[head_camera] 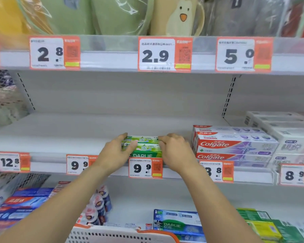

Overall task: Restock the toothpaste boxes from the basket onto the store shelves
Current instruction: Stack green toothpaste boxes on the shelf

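- Setting green Darlie toothpaste boxes [143, 146] on the middle shelf [60, 134], a person squares the small stack at the shelf's front lip, directly above a 9.9 price tag [145, 168].
- Left hand [118, 151] grips the stack's left end, thumb on top and fingers curled over its front; right hand [174, 149] clamps the right end, fingers curled over the top edge.
- At least two boxes lie one atop the other, long sides facing out; whether more sit behind them cannot be told.
- Red and white Colgate boxes [233, 146] are stacked near the right hand, apart from the green stack; the shelf left of the left hand shows only bare board.
- White basket [116, 234] with an orange rim sits at the bottom of the view, between the forearms; only its perforated wall and rim show, so what remains inside cannot be told.
- Placement appears to be the step in hand: the boxes rest on the shelf and are being lined up.
- Next move likely calls for letting go without nudging the stack out of line, then reaching down to the basket for more boxes, to be set beside or behind these in the matching tag's bay.
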